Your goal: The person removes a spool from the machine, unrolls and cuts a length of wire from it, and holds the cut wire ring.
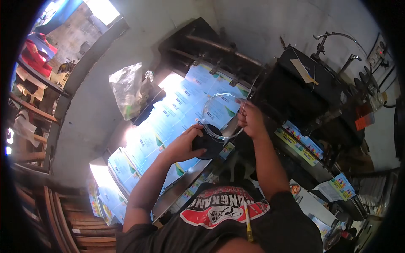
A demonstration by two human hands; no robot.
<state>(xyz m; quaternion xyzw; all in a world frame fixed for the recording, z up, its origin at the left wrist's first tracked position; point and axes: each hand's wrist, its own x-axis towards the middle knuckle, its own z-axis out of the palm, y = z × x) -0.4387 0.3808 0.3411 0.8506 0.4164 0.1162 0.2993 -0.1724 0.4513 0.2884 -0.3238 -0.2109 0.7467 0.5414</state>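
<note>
My left hand (188,141) is wrapped over a round black spool (209,145) that rests on a row of printed blue, white and green sheets (168,114). A loop of thin clear wire (219,116) springs up from the spool. My right hand (251,119) pinches this wire at its right side, just above the sheets and beside a dark machine (312,88). A yellow pencil (248,221) lies against my dark shirt with its red and white print.
Stacks of printed sheets (116,177) lie on the lower left end of the long bench. Colourful leaflets (301,145) sit along the machine's edge, more at the lower right. A crumpled plastic bag (126,88) leans on the grey wall. Wooden slats (71,219) are at the bottom left.
</note>
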